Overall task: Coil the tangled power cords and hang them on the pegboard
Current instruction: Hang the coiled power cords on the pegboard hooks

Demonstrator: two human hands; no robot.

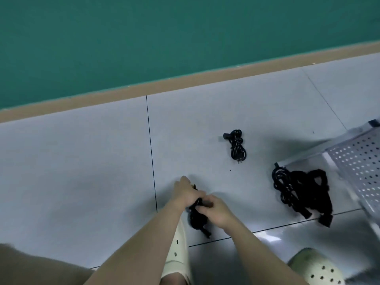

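Observation:
A black power cord [198, 220] hangs bunched between both hands, low over the grey tiled floor. My left hand [186, 192] grips its upper part. My right hand [213, 210] holds it from the right side. A coiled black cord [237, 145] lies on the floor farther ahead, its plug pointing left. To the right lies a tangled heap of black cords [302, 193]. The perforated metal pegboard [362, 167] lies slanted at the right edge, touching that heap.
A green wall [164, 38] with a brown skirting strip [164, 84] runs across the back. Two cream perforated clogs [177, 256] [316, 268] stand at the bottom, one under my left forearm. Bare grey floor tiles [72, 171] spread to the left.

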